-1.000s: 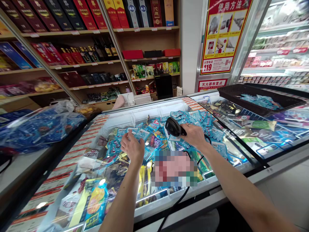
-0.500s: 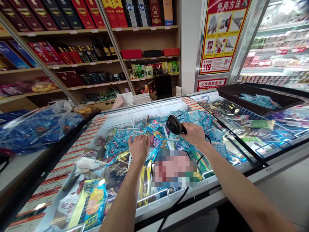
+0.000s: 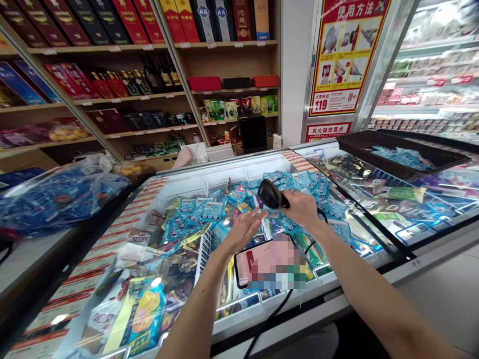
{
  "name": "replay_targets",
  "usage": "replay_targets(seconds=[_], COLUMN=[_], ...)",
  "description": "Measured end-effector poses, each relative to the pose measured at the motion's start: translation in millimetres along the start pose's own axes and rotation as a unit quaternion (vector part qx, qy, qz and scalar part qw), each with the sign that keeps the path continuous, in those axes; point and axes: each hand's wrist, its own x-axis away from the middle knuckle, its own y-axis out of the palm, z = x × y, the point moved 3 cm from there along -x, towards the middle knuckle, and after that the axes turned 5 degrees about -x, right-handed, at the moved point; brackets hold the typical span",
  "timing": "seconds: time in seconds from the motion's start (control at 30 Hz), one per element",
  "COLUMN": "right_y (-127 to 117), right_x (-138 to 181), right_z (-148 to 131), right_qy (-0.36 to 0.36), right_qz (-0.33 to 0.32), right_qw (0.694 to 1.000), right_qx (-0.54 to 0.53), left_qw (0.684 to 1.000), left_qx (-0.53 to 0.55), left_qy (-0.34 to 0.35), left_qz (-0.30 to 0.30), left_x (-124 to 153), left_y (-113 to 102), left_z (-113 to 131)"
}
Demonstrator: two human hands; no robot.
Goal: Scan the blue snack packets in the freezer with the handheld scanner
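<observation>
Wooden shelves adjoin a pale wall; the floor seems tiled.

Black corded scanner, head pointing left, above light-blue packets, loosely heaped, overlapping

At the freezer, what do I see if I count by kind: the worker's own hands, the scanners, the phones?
Hands: 2 (left hand, right hand)
Black scanner: 1, gripped in the right hand
Phone: 1, partly blurred over
Total: 4
</observation>
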Motion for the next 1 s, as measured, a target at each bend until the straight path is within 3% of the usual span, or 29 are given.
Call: replay_targets(seconds=[0.2, 0.33, 0.5, 0.6, 1.0], right_y=[2.0, 3.4, 3.4, 3.5, 2.4], right_x=[0.1, 0.1, 0.5, 0.6, 1.2], right_z=[1.0, 0.5, -0.9, -1.3, -3.3], right_qy=[0.004, 0.002, -0.003, -0.002, -0.006], right_qz=[-0.003, -0.002, -0.008, -0.017, -0.018], right_qw=[1.0, 1.0, 1.0, 1.0, 1.0], right_qx=[-0.004, -0.001, 0.001, 0.002, 0.005], left_qw=[0.997, 0.985, 0.956, 0.935, 0.942], left_qx=[-0.07, -0.133, -0.186, -0.221, -0.096], left_qy=[-0.024, -0.079, -0.152, -0.202, -0.26], left_qz=[0.008, 0.082, 0.168, 0.19, 0.19], left_x=[-1.2, 2.8, 10.6, 13.2, 13.0], left_y=[-10.3, -16.9, -10.2, -6.6, -12.5], left_z=[-2.3, -17.1, -31.5, -36.2, -49.0])
